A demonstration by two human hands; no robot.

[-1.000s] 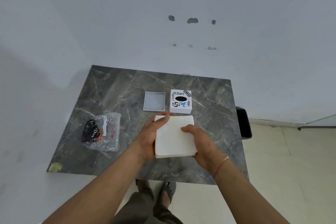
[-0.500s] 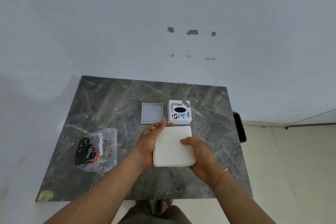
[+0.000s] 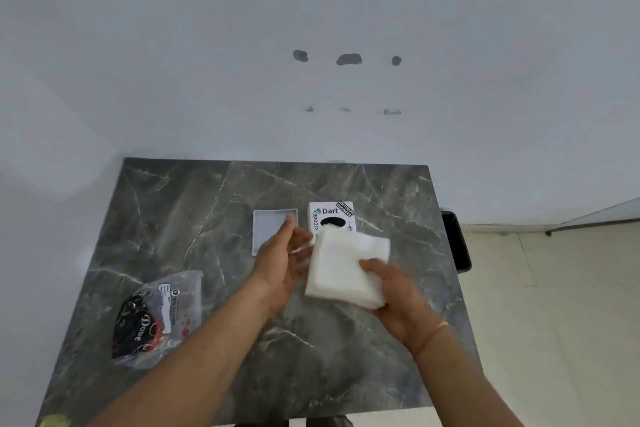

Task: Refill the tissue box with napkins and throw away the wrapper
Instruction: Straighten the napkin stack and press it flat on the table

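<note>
Grey marble-patterned stone made up the bench point(image 3: 194, 204), and the white tissue box point(image 3: 331, 217) standing on it serves as the landmark. Far to the left of the box and nearer the person lay the crumpled clear plastic wrapper point(image 3: 157, 319), flat on the bench, with dark and red print showing through it. Just left of the box, with a narrow gap between them, lay a shallow grey square lid point(image 3: 273, 230), hollow side up. The left hand point(image 3: 282, 262) hovered in front of the lid, overlapping its near right corner in view; it was open, palm turned toward the right, fingers spread loosely and gripping nothing. Whether its fingertips touched the napkins could not be told, as that spot was blurred. The box itself stood upright, its top showing printed words and a dark oval opening. In front of the box, slightly to its right, the stack of white napkins point(image 3: 348, 269) was held tilted above the bench, its far corner covering the box's near edge in view. The right hand point(image 3: 398, 298) was closed on the stack's near right corner, thumb on top and fingers underneath. Right of the box, beyond the bench edge, a black bin point(image 3: 457, 243) stood on the pale floor.
</note>
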